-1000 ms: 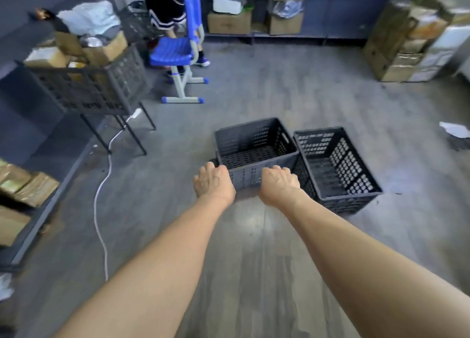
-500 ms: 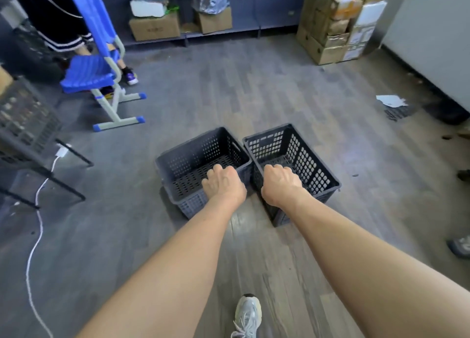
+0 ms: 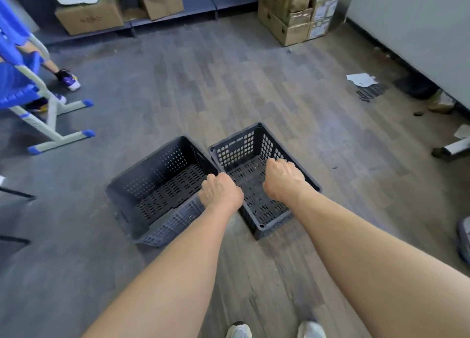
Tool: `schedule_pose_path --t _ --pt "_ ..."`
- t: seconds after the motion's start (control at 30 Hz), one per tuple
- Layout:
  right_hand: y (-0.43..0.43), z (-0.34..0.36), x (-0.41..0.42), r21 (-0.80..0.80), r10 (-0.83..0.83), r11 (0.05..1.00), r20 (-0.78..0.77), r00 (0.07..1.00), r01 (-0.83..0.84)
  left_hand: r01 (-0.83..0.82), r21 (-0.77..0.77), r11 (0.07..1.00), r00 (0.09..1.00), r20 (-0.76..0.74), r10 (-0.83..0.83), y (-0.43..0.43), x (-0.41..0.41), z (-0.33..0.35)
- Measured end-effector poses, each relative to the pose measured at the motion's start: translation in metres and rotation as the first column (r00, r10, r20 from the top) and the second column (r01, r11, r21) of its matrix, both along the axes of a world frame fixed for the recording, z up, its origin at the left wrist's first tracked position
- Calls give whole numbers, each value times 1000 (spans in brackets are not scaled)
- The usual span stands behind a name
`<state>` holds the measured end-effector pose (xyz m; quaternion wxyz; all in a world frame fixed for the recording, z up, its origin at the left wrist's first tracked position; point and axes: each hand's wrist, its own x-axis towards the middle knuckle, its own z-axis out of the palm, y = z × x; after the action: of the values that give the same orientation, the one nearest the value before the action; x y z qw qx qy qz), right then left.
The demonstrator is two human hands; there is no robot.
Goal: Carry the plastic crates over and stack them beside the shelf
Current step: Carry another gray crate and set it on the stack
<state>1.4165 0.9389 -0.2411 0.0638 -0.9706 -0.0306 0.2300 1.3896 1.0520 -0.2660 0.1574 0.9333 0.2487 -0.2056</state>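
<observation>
Two empty dark grey plastic crates stand side by side on the floor. The left crate [image 3: 162, 185] is turned slightly. My left hand [image 3: 220, 192] is down at the seam between them, fingers curled over the left rim of the right crate [image 3: 244, 146]. At that crate's right rim, my right hand [image 3: 282, 178] has its fingers curled down against the wall. My fingertips are hidden. Both crates rest on the floor.
A blue chair [image 3: 30, 103] with another person's feet [image 3: 67, 79] behind it stands at the left. Cardboard boxes [image 3: 292, 14] are stacked at the back right, with a low shelf [image 3: 178, 13] holding boxes along the back wall. Paper scraps [image 3: 361, 79] lie at the right. My shoes [image 3: 239, 331] are below.
I have stepped closer and the view has swung right. Both hands dropped from in front of the crates onto the right crate's two side rims.
</observation>
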Motion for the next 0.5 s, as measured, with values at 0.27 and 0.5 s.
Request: schedule_pose_path --t 0.27,0.5 --pt "-62 -45 84 -9 38 999 -47 998 -39 -120 -33 992 991 -71 117 -57 71 -47" --pt "-119 -94 152 -36 172 984 -106 979 -177 -324 -13 946 940 -118 320 -111 131 -99"
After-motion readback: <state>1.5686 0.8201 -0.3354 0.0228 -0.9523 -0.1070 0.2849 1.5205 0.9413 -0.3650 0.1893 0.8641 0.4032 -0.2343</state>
